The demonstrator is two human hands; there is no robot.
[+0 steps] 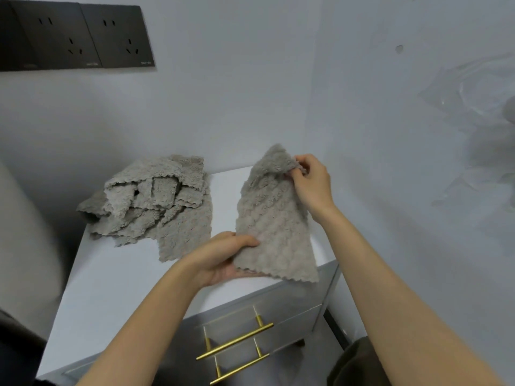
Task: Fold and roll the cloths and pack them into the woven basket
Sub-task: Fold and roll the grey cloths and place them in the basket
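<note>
Holding 1 grey cloth (273,224) up above the right part of the white cabinet top (111,288), close to the front edge and the right front corner. Gripping its lower left border with the left hand (223,254), thumb lying on the fabric and fingers curling beneath. Pinching its upper far corner with the right hand (312,185), fingertips closing on the fabric. Stretching the cloth between both hands, with the long axis running from the near wavy hem up and away toward the wall, and the top end narrowing to a point. Seeing a loose pile of cloths (156,201) of the same grey lying on the back left part of the top, close to the back wall, 1 corner hanging over the left edge and 1 flat cloth reaching forward. Finding bare white surface in front of the pile and toward the near left corner, plus a narrow strip between the pile and the held cloth. Being closed in by grey walls at the back and at the right. Seeing 2 drawers (292,305) below the front edge, both shut, with 2 gold bar handles (235,342) on them; contents hidden.
</note>
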